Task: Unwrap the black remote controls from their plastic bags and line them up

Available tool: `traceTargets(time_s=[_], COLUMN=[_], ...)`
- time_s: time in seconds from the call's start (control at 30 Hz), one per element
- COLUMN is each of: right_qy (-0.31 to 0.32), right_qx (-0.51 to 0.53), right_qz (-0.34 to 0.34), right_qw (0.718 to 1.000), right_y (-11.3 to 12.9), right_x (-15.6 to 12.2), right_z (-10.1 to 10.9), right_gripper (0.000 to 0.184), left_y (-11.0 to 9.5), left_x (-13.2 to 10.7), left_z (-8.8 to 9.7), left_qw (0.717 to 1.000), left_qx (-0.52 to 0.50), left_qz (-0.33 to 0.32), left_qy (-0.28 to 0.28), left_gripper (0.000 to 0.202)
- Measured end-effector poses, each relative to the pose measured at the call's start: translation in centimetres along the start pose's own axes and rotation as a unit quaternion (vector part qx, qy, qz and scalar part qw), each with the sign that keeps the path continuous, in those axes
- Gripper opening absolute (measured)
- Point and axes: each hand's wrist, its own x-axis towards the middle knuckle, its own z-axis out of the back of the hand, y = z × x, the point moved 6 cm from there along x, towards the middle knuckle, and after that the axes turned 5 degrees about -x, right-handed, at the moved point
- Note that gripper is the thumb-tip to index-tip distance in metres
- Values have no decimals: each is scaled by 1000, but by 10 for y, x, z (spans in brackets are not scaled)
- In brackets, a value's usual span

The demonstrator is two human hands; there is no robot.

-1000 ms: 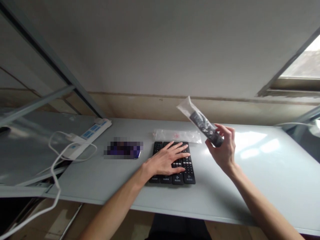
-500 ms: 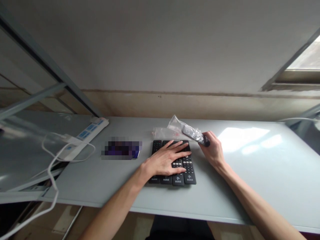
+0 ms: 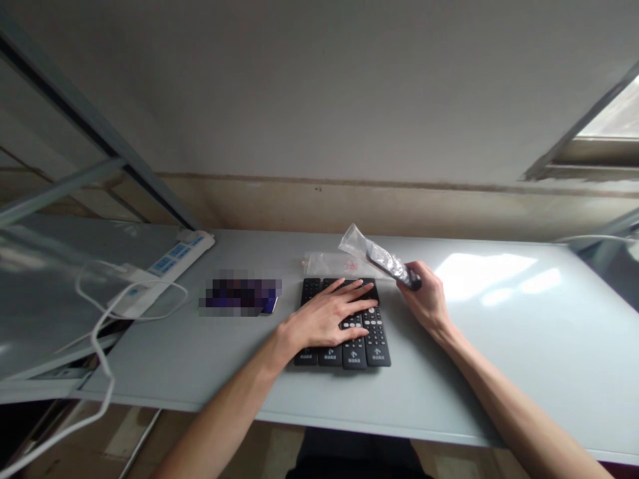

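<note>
My left hand lies flat with fingers stretched over a row of black remote controls set side by side on the grey table. My right hand grips one end of a black remote in a clear plastic bag, held low and tilted up to the left, just right of the row. Behind the row lies a flat clear bag with a red mark.
A blurred dark object lies left of the remotes. A white power strip with a looping white cable sits at the left edge. Metal shelf bars rise at the left; a wall runs behind.
My right hand brought the bagged remote down from the air on the right to just beside the row of remotes. My left hand stayed on the row.
</note>
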Motion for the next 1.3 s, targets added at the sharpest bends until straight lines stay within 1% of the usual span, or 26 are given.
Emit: traceTargets(time_s=[0.1,0.2,0.3,0.37,0.43,0.47,0.57,0.63,0.7,0.73,0.77,0.8,0.83,0.9,0.93,0.97,1.0,1.03,1.1,1.17,1.23,1.3], right_qy=[3,4,6,1,7,17,54,57,29,11,4,18,54,149,184,199,196,181,146,103,49,3], right_qx=[6,12,18,17,7,0,-1,29,84,118,157,201,247,335,375,408,433,451,470,475,458,414], right_qz=[7,15,27,45,70,82,116,137,126,98,55,4,-46,-123,-146,-161,-171,-179,-186,-183,-167,-133], right_qw=[1000,1000,999,999,998,997,992,988,988,988,986,979,966,922,897,876,863,855,851,855,872,901], right_y=[1,4,12,20,28,32,43,48,48,44,38,32,26,21,20,20,20,20,21,26,34,48], right_x=[0,-2,-5,-8,-13,-15,-21,-22,-18,-15,-11,-8,-6,-6,-6,-6,-5,-2,7,19,32,43], right_z=[-1,0,-1,-2,-5,-8,-16,-15,-8,-3,0,-1,-4,-15,-19,-21,-20,-18,-10,2,17,31], right_gripper=[16,16,16,17,19,22,38,49,61,65,64,58,51,48,49,49,50,50,53,54,50,44], left_y=[0,-2,-2,2,7,10,20,28,37,41,44,45,44,40,37,35,33,34,40,53,68,78], left_x=[0,0,-1,-3,-4,-4,-4,-4,-5,-6,-6,-6,-6,-5,-5,-4,-4,-4,-5,-8,-12,-15], left_z=[0,3,12,19,22,23,21,19,19,20,21,22,23,24,24,24,24,24,23,21,16,13], left_qw=[1000,998,986,965,928,903,806,746,697,676,658,645,638,637,639,638,635,630,611,578,530,480], left_qx=[-17,-59,-142,-224,-321,-375,-524,-586,-627,-646,-664,-680,-692,-708,-713,-716,-719,-721,-722,-723,-730,-741], left_qz=[-5,-24,-27,-6,20,31,60,76,88,89,85,78,71,59,55,52,49,45,51,82,130,162], left_qy=[-8,-25,-84,-138,-187,-208,-268,-308,-337,-344,-345,-340,-329,-299,-285,-278,-277,-285,-321,-369,-411,-440], left_gripper=[62,64,69,71,65,60,55,51,46,45,47,50,54,61,62,61,58,53,42,34,29,25])
